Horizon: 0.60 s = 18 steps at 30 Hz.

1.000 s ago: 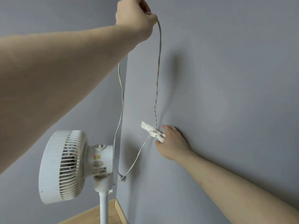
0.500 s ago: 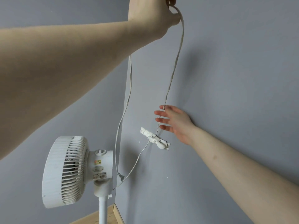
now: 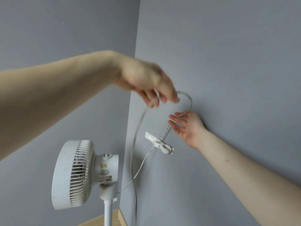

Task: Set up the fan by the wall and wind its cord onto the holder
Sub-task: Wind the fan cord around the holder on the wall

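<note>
From the head camera, we see a white pedestal fan (image 3: 84, 174) standing in a corner where two grey-blue walls (image 3: 228, 54) meet, its grille facing left and its pole (image 3: 108, 212) running down out of view, with a strip of wooden floor (image 3: 114, 220) at the bottom edge. We see the left hand (image 3: 146, 82), blurred, held out before the right-hand wall with its fingers curled down around the fan's thin white cord (image 3: 187, 99), pinching it. From that grip the cord arcs over to the right and drops across the fingertips of the right hand (image 3: 187, 126), which is spread open, palm facing us, its back close to the wall; we cannot tell whether it touches the wall. The cord runs on down to the small white holder (image 3: 160, 143) fixed to the wall just below that hand, passes through it, and slants down to the back of the fan. A second length hangs from the left hand in a long loop beside the corner.
</note>
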Each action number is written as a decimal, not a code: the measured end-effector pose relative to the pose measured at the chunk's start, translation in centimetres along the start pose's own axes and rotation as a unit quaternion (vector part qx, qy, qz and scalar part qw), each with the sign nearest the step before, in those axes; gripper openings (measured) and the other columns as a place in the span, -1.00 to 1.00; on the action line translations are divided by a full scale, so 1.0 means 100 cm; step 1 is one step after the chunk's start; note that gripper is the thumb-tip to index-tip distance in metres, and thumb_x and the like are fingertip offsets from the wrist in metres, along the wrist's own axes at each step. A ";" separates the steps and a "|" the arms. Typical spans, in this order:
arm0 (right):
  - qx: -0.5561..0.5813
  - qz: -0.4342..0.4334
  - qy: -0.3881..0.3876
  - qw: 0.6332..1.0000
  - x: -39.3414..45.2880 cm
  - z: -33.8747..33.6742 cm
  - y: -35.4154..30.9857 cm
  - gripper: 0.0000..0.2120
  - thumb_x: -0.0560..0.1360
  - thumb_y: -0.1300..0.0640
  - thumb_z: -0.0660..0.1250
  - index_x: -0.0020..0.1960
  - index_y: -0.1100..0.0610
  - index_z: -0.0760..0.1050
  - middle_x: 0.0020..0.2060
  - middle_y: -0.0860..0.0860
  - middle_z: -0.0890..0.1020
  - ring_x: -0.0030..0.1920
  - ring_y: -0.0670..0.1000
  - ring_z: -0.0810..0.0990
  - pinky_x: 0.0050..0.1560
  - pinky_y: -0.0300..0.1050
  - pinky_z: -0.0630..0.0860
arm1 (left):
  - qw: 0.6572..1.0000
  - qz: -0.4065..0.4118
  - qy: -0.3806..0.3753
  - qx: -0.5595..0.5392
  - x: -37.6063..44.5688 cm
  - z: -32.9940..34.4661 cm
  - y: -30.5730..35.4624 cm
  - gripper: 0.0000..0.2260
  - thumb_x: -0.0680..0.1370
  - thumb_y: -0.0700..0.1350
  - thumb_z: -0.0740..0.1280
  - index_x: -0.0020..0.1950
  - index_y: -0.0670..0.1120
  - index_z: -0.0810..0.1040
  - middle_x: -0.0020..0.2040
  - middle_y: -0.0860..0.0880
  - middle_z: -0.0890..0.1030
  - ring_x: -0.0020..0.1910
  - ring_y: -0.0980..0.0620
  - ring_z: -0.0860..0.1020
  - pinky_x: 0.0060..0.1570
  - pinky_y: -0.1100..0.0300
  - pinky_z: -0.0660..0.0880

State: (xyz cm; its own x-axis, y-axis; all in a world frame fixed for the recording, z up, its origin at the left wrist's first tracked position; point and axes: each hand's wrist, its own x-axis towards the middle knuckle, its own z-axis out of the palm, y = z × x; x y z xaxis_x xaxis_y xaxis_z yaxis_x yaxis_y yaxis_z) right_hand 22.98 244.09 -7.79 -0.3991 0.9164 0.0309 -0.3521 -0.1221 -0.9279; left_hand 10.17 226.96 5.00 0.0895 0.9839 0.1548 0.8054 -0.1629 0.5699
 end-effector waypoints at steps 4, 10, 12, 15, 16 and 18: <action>-0.004 -0.019 0.015 1.000 -0.001 -0.006 0.005 -0.78 0.58 0.30 0.13 0.09 0.19 0.53 -0.07 0.09 0.71 -0.32 -0.02 0.64 -0.43 -0.29 0.57 | 0.990 -0.044 -0.128 -0.027 0.010 0.044 -0.060 -0.73 0.53 -0.15 0.44 0.23 -0.04 0.61 0.04 -0.03 0.74 0.02 -0.03 0.72 0.15 0.09 0.60; -0.190 -0.108 0.085 0.972 -0.012 -0.034 0.031 -0.78 0.55 0.23 0.23 0.04 0.07 0.63 -0.29 0.00 0.64 -0.56 -0.07 0.28 -0.54 -0.25 0.21 | 0.981 -0.092 0.108 0.134 0.057 0.126 -0.162 -0.56 0.49 -0.07 0.44 0.36 0.07 0.49 0.22 0.13 0.57 0.13 0.05 0.57 0.03 0.22 0.50; -0.230 -0.135 0.090 0.960 -0.019 -0.043 0.038 -0.78 0.57 0.22 0.25 0.04 0.01 0.65 -0.36 -0.04 0.58 -0.53 -0.10 0.32 -0.50 -0.24 0.24 | 0.977 -0.077 0.151 0.132 0.077 0.150 -0.185 -0.45 0.49 -0.04 0.42 0.47 0.10 0.37 0.35 0.10 0.49 0.23 0.03 0.53 0.14 0.17 0.49; -0.272 -0.181 0.099 0.940 -0.023 -0.058 0.056 -0.77 0.62 0.20 0.25 0.08 -0.03 0.65 -0.39 -0.06 0.58 -0.55 -0.15 0.37 -0.48 -0.23 0.31 | 0.977 -0.040 0.168 0.127 0.103 0.178 -0.199 -0.41 0.52 -0.01 0.39 0.53 0.12 0.31 0.44 0.10 0.44 0.36 0.00 0.46 0.24 0.14 0.43; -0.278 -0.198 0.102 0.934 -0.023 -0.062 0.063 -0.76 0.64 0.19 0.23 0.10 -0.02 0.65 -0.36 -0.06 0.62 -0.54 -0.13 0.38 -0.48 -0.22 0.32 | 0.976 -0.021 0.174 0.132 0.109 0.186 -0.200 -0.44 0.52 -0.02 0.38 0.51 0.14 0.32 0.42 0.12 0.46 0.35 0.00 0.47 0.21 0.14 0.44; -0.294 -0.220 0.111 0.924 -0.023 -0.073 0.074 -0.73 0.67 0.21 0.17 0.12 -0.02 0.63 -0.24 -0.06 0.70 -0.55 -0.07 0.40 -0.52 -0.22 0.36 | 0.971 0.012 0.199 0.130 0.118 0.200 -0.203 -0.49 0.53 -0.02 0.36 0.46 0.18 0.36 0.34 0.18 0.52 0.28 0.02 0.50 0.11 0.12 0.49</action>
State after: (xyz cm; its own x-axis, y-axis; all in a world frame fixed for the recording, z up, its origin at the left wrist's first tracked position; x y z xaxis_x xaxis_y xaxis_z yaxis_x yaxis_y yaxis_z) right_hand 27.45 243.89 -17.42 -0.1207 0.8917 0.4363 0.1071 0.4487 -0.8873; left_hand 6.59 243.34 -20.87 -0.0820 0.8655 0.4941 0.9310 -0.1105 0.3480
